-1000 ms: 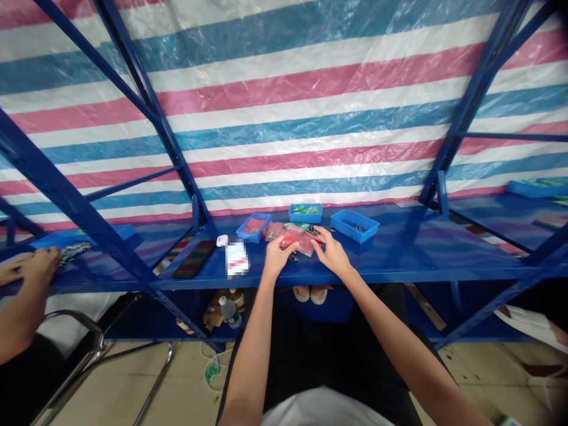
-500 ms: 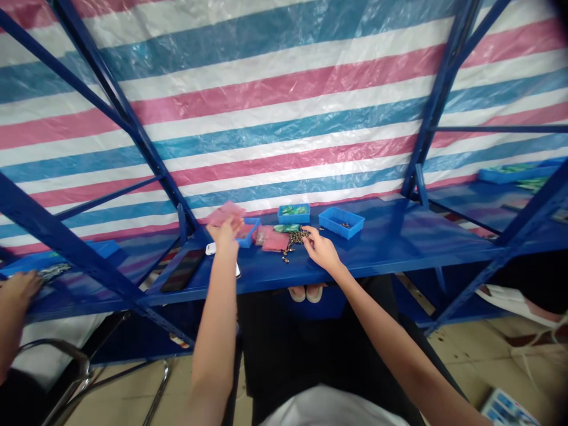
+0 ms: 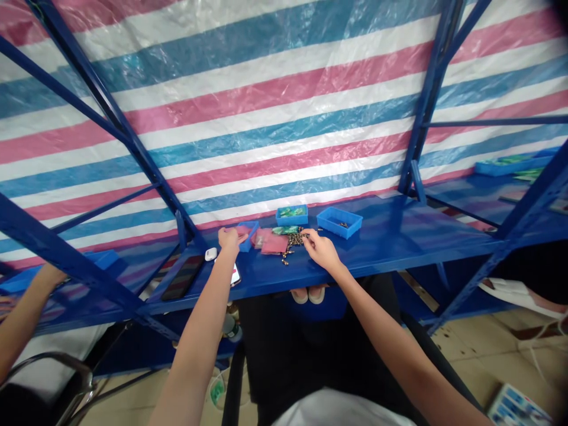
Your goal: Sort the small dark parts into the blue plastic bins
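Head | pink packet (image 3: pixel 274 243) — flat, squarish | brassy pieces (image 3: pixel 293 239) heaped, right hand (image 3: pixel 321 248) there | left hand (image 3: pixel 229 237) at box (image 3: pixel 245 245) — both grips unclear

Arms (image 3: pixel 195 331) extd over bench's (image 3: pixel 399 242) front edge; L hand (image 3: pixel 229 238) twd L end, R hand (image 3: pixel 323 249) w/ fingers (image 3: pixel 312 237) bent.

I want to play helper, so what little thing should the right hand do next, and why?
Maybe the right hand should pick up one small metal piece from the pile, unless its fingers already hold one, which I can't tell. Its fingertips are right at the pile's edge, so that looks easiest, while the left hand is over at the leftmost small blue tray.
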Tool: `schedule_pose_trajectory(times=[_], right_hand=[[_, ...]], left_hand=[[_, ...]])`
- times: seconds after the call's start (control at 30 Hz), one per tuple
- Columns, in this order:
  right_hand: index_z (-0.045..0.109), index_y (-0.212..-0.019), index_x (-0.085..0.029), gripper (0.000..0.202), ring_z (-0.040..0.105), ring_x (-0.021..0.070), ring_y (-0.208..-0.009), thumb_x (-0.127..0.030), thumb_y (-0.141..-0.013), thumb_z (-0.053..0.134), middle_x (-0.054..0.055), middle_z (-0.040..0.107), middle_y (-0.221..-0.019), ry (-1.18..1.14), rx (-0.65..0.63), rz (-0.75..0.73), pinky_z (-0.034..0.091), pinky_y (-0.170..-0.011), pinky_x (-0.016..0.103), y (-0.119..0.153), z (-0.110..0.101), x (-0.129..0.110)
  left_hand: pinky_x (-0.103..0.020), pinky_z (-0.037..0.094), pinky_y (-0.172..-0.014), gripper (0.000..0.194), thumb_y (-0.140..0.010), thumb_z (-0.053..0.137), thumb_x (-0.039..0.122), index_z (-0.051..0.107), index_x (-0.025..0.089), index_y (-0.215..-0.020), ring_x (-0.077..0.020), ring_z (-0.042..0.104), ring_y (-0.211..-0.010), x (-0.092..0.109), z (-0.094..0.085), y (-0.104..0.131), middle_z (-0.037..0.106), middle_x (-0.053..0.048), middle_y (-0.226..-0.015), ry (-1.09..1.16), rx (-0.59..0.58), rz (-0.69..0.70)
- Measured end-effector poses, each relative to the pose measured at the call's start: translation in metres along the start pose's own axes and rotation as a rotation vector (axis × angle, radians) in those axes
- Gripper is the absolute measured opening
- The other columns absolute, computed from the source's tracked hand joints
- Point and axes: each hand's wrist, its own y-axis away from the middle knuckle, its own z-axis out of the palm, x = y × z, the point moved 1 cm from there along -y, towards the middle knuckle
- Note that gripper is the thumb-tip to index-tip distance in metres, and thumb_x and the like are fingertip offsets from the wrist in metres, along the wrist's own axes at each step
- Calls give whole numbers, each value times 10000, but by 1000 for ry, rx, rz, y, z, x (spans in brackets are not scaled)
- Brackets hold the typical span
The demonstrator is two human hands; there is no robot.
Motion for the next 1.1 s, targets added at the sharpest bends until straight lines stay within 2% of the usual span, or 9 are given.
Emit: schedule_pose_trajectory(times=[0.07, 0.13, 0.23, 0.33, 0.43, 0.67, 0.83, 0.97, 1.1], right_hand=[[577, -1223, -237, 317, 660, 192, -627, -378, -1000, 403, 1, 691, -695, -3, 7, 2, 397, -610, 244, 0, 0, 1], [595, -1198, -238, 305, 666, 192, -645, -375, -1000, 407, 6, 702, -712, -2, 7, 2, 402, -620, 244, 0, 0, 2], [628, -1139, -238, 287, 675, 188, -670, -361, -1001, 408, 18, 722, -751, 0, -3, 9, 408, -636, 242, -1, 1, 3], [645, -1111, -235, 282, 674, 183, -671, -346, -1000, 411, 21, 730, -770, 2, -6, 13, 398, -626, 239, -1, 2, 4], [654, -1094, -230, 280, 666, 181, -661, -344, -998, 417, 23, 728, -771, 7, 4, 6, 385, -619, 241, -1, 2, 5], [666, -1052, -238, 261, 657, 186, -665, -344, -991, 435, 19, 718, -749, 33, -27, 10, 365, -622, 246, -2, 2, 7], [671, -972, -251, 236, 658, 183, -689, -327, -986, 448, 11, 722, -763, 24, -93, 5, 361, -628, 247, -3, 3, 7], [674, -975, -250, 230, 660, 182, -704, -310, -982, 453, 15, 730, -787, 26, -104, 18, 366, -633, 244, -4, 2, 6], [675, -968, -248, 225, 658, 183, -695, -307, -980, 458, 13, 726, -775, 27, -102, 14, 359, -623, 246, -4, 1, 6]], left_hand=[[-362, 575, -592, 558, -803, 634, 258, 533, 127, -1336, -223, 696, -583, 1, -4, 0, 716, -124, -855, -35, 123, 5], [-352, 557, -554, 393, -777, 638, 243, 659, 103, -1143, -235, 679, -550, 4, -10, -1, 704, -115, -705, -143, 130, 62], [-311, 506, -494, 144, -699, 684, 206, 719, 108, -799, -230, 649, -511, 4, -18, -4, 693, -128, -624, -271, -52, 58], [-264, 451, -459, 69, -641, 720, 163, 704, 103, -671, -207, 634, -511, 0, -23, -8, 702, -138, -634, -250, -232, -2], [-253, 484, -499, 85, -639, 742, 145, 714, 95, -701, -187, 647, -564, -2, -24, -10, 714, -122, -666, -86, -270, -27], [-279, 568, -826, 119, -766, 714, 142, 706, 116, -882, -182, 714, -929, 11, -16, -4, 745, -136, -984, 331, -260, 46], [-325, 528, -907, 254, -710, 789, 201, 710, 135, -943, -214, 700, -1016, 19, 0, -2, 740, -134, -1058, 316, -315, 91], [-351, 491, -974, 315, -730, 777, 342, 718, 130, -956, -239, 672, -1094, 22, 6, -4, 738, -138, -1070, 332, -316, 252], [-350, 527, -893, 366, -730, 773, 444, 734, 127, -910, -266, 691, -1019, 15, -4, 1, 754, -148, -967, 44, -343, 243]])
